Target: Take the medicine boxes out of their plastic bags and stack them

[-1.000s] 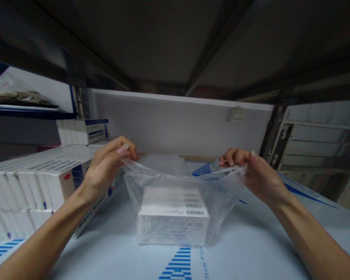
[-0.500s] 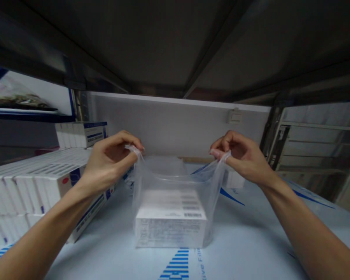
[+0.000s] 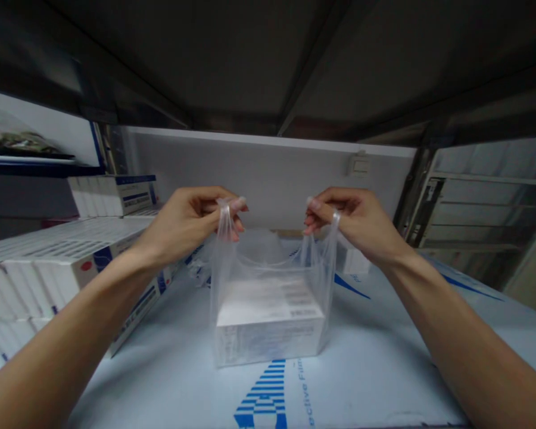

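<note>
The left hand (image 3: 188, 219) pinches one top corner of a clear thin plastic bag (image 3: 268, 286) between thumb and fingertips; the right hand (image 3: 356, 223) pinches the opposite corner the same way. The bag hangs below and between both hands, its bottom resting on the pale tabletop (image 3: 384, 369) with blue striped print. Inside the bag lies a white rectangular carton (image 3: 268, 328) with printed labels. To the left, near the left forearm, stand stacked white cartons with blue markings (image 3: 49, 262). A grey back panel (image 3: 268, 173) rises behind.
</note>
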Available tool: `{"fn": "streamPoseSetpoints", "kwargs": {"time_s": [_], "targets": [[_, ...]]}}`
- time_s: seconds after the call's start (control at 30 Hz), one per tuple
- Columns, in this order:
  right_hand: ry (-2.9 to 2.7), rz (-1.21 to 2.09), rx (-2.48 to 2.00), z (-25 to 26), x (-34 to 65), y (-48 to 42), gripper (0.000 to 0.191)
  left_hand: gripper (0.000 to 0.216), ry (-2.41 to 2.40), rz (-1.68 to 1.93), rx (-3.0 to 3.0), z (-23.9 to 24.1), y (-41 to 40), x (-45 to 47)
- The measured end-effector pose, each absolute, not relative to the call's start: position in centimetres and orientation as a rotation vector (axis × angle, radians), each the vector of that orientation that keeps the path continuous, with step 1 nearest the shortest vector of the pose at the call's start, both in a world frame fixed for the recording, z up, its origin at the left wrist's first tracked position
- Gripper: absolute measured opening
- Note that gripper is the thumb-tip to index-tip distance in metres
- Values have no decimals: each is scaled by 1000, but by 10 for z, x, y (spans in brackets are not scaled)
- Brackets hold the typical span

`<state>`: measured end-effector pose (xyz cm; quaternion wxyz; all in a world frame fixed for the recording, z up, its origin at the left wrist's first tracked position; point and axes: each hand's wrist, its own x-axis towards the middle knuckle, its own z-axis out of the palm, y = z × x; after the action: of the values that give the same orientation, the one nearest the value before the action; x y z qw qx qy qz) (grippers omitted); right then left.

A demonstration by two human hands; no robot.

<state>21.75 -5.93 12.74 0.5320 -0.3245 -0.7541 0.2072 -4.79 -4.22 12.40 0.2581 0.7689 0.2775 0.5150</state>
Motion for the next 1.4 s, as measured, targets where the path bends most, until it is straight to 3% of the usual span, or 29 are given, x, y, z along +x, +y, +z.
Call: {"fn": "streamPoseSetpoints", "kwargs": {"time_s": [0.17,0.33,0.5,0.7,0.97,1.07,1.17,1.3,1.4], "targets": [[-1972,571,-687,133,214,-58,21,31,590,1305,1906,118,-29,-50],[-2339,587,-685,171,208,-60,11,5,468,1317,1797,127,-27,-52],[-2585,640,-646,194,208,-60,15,14,428,917,1601,143,-29,-35],[-2579,539,-681,194,217,-65,18,13,402,1114,1121,113,-28,-7],[-2478,324,-705,187,198,-58,13,40,301,867,1548,76,-31,3],[-2521,282,-650,180,185,-51,7,24,360,826,1693,71,-34,6],[-2543,247,-670,176,181,-50,17,50,381,853,1699,71,-36,7],[-2570,235,-783,175,187,-54,17,33,273,975,1434,76,-35,6],[-2607,329,-853,177,191,-56,14,35,222,1010,1303,80,-36,6]]}}
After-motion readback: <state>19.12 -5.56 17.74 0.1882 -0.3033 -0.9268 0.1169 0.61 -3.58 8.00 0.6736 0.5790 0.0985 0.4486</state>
